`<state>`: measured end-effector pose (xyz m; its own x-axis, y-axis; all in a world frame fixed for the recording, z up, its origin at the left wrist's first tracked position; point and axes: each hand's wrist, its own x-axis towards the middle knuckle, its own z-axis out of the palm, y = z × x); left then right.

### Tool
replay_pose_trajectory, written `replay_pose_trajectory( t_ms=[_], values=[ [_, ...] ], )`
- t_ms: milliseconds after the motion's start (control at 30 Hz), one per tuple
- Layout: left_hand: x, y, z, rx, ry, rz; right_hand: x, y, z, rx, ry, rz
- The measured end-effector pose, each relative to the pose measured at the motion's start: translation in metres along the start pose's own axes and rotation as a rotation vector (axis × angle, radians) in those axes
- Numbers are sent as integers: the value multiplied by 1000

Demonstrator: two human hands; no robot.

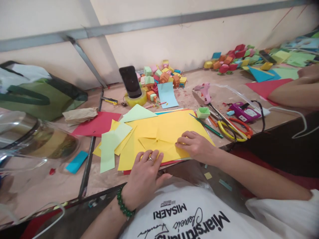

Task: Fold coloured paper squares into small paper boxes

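- Left hand [145, 168] is lying flat on the near edge of a folded yellow paper [159, 146], fingers spread and extended, palm down. It is pressing, not clasping anything. A ring is showing on one finger and a green bead bracelet [123, 204] on the wrist.
- Right hand [196, 146] is resting on the right side of the same folded piece, fingers curled, tips bearing down on a crease. Cannot tell whether they are pinching an edge or only pressing.
- The folded yellow paper is sitting on a larger yellow sheet [171, 124] near the front edge of the wooden table [50, 186], between the two hands.
- Pale green paper pieces [111, 146] are overlapping the sheet's left side; a red sheet [96, 124] is lying beyond them.
- A smartphone [130, 81] is standing upright in a tape roll [136, 100] behind the sheet, beside a pile of coloured paper cubes [161, 78].
- To the right are lying a small green paper box [203, 112], a pink glue gun [204, 90] and scissors [233, 130].
- Another person's arm [294, 91] is reaching in at far right, by a second cube pile [234, 59].
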<state>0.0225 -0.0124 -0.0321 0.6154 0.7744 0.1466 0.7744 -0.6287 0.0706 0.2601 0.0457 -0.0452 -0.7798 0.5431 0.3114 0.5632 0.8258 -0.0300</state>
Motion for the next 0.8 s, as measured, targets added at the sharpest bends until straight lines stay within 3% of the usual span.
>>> replay_pose_trajectory(
  t_ms=[200, 367, 533, 667, 800],
  values=[
    [-2, 3, 1, 7, -21, -25, 21, -19, 2, -28, -60, -126],
    [-15, 3, 0, -23, 30, -36, 10, -12, 10, 29, -97, -24],
    [-16, -1, 1, -80, 74, -26, 28, -23, -15, 193, -182, 249],
    [-9, -10, 2, -111, 128, 20, 59, -37, -24, 212, -396, 551],
    [-9, -15, 5, -99, 199, 39, 72, -35, -18, 152, -464, 604]
  ],
)
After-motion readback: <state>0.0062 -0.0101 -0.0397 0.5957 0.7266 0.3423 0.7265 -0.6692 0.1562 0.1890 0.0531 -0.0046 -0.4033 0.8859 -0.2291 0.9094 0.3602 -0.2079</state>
